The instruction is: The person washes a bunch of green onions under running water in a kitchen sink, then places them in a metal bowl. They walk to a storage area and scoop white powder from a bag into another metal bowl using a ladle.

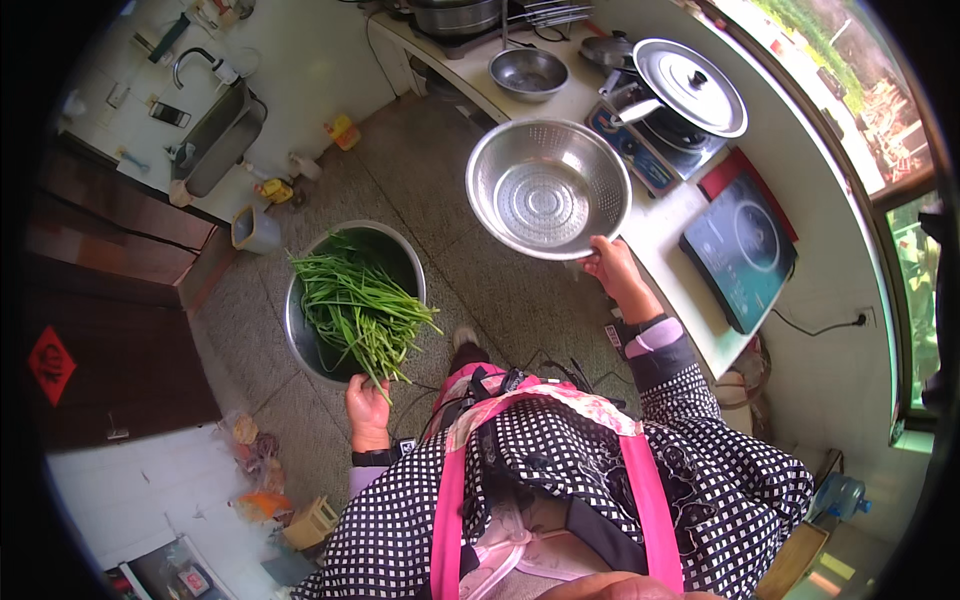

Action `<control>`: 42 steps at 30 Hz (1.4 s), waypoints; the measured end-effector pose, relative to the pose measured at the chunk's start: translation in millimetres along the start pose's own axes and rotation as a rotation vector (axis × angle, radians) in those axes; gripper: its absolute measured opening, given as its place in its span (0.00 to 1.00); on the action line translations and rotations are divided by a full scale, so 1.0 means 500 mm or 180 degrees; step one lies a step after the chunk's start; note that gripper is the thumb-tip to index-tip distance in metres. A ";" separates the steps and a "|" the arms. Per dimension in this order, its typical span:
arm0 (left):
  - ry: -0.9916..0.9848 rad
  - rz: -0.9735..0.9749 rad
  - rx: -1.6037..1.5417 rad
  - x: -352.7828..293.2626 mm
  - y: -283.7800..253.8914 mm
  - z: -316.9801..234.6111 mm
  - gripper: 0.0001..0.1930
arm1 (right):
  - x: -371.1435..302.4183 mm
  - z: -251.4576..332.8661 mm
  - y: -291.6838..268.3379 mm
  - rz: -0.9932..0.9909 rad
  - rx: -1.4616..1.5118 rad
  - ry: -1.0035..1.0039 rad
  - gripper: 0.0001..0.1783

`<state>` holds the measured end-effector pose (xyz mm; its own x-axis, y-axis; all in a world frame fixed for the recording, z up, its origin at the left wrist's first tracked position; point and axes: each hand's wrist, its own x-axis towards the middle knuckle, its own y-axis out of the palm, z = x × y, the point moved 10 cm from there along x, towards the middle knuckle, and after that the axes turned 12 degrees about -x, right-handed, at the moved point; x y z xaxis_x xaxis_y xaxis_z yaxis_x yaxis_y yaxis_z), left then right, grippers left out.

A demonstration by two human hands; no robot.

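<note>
On the left, a metal basin (418,268) is heaped with long, thin green leafy stalks (355,300) that look like chives. My left hand (368,415) is closed on the basin's near rim, where a few stalk ends hang over by the fingers. To the right, my right hand (615,270) grips the near rim of a perforated metal colander (545,195), thumb over the edge. The colander holds nothing and is held up beside the counter, its inside facing up.
Along the right, a counter (670,240) carries a small metal bowl (528,75), a gas stove (645,140) with a lidded pan (690,88), and an induction cooker (740,245). At the far left is a sink (220,140). A small bin (255,230) stands on the tiled floor (430,170).
</note>
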<state>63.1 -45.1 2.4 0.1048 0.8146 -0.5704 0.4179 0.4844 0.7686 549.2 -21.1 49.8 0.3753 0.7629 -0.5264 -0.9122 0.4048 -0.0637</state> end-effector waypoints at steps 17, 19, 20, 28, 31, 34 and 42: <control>0.0109 -0.0092 0.0421 0.088 -0.062 -0.036 0.08 | 0.074 -0.058 0.073 -0.0091 0.0186 0.0178 0.13; -0.0211 -0.0099 0.0284 0.108 -0.054 0.023 0.08 | 0.097 -0.085 0.025 -0.0438 0.0236 0.0269 0.13; -0.0164 0.0078 0.0452 0.116 -0.044 0.043 0.08 | 0.110 -0.094 0.014 -0.0387 0.0177 0.0154 0.13; -0.0365 0.0063 0.0634 0.141 -0.088 0.105 0.09 | 0.144 -0.198 -0.039 -0.0424 -0.0034 0.0448 0.10; -0.0289 -0.0089 0.0686 0.137 -0.123 0.060 0.09 | 0.118 -0.234 0.018 -0.0380 -0.0315 0.0597 0.11; -0.0257 -0.0025 0.0753 0.138 -0.161 0.024 0.09 | 0.103 -0.274 0.079 -0.0408 -0.0396 0.0609 0.12; -0.0236 0.0025 0.0774 0.140 -0.211 -0.039 0.07 | 0.096 -0.339 0.110 -0.0508 -0.1353 0.0484 0.28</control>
<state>8.7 -32.9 -113.1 0.1712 0.7881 -0.5912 0.6207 0.3798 0.6860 489.2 -47.4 -122.7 0.5167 0.6128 -0.5979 -0.8435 0.2445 -0.4783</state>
